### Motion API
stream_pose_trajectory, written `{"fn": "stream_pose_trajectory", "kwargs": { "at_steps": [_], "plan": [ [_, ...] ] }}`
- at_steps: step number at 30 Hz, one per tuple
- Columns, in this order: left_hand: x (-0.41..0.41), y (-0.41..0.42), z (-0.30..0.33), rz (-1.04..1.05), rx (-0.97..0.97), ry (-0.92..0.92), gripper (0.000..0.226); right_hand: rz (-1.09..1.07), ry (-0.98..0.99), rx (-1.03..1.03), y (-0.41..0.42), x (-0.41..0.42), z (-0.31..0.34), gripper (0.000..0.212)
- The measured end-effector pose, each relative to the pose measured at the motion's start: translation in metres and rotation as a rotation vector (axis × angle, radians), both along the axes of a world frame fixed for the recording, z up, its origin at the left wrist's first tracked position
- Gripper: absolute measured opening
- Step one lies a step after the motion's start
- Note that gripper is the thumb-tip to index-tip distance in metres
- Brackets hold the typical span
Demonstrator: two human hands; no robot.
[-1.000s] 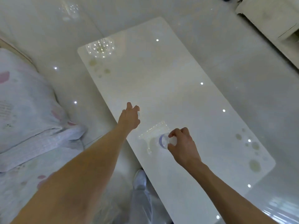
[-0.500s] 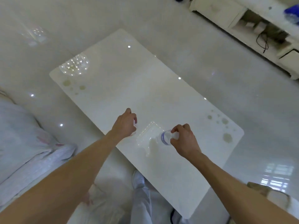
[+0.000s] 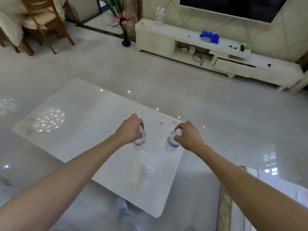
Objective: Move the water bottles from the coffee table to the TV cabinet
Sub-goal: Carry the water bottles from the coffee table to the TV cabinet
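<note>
A person's two hands each grip a clear water bottle by its neck at the centre of the frame, above the glossy white tabletop (image 3: 80, 124). The left hand (image 3: 129, 130) closes around the red-labelled bottle (image 3: 140, 141); the right hand (image 3: 187, 135) clasps the purple-labelled bottle (image 3: 170, 143). The white TV cabinet (image 3: 166, 37) stands at upper right, well apart across the floor.

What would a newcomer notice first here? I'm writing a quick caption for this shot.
Two bare arms reach to the picture's centre, where the left hand and the right hand each close a grip on a water bottle by its cap, the red-labelled bottle and the purple-labelled bottle, over the glossy white coffee table. Beyond, the white TV cabinet lines the far wall.
</note>
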State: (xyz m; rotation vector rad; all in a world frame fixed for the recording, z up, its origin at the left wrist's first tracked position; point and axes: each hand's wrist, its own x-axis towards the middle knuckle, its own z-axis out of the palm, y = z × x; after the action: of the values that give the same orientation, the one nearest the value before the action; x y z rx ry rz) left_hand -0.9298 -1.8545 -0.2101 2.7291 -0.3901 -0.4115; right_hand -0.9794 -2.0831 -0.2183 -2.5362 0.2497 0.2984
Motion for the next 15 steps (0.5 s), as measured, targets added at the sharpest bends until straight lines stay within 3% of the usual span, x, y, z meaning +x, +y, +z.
{"fn": "stream_pose_trajectory", "kwargs": {
  "at_steps": [8,15],
  "plan": [
    [-0.043,-0.192,0.039,-0.022,-0.074,0.02,0.022,-0.042,0.024,-0.062,-0.174,-0.053,0.044,0.028],
    [-0.027,-0.313,0.054,-0.138,-0.118,0.013,0.025,-0.124,0.026,-0.093,-0.276,-0.046,0.053,0.027]
  ]
}}
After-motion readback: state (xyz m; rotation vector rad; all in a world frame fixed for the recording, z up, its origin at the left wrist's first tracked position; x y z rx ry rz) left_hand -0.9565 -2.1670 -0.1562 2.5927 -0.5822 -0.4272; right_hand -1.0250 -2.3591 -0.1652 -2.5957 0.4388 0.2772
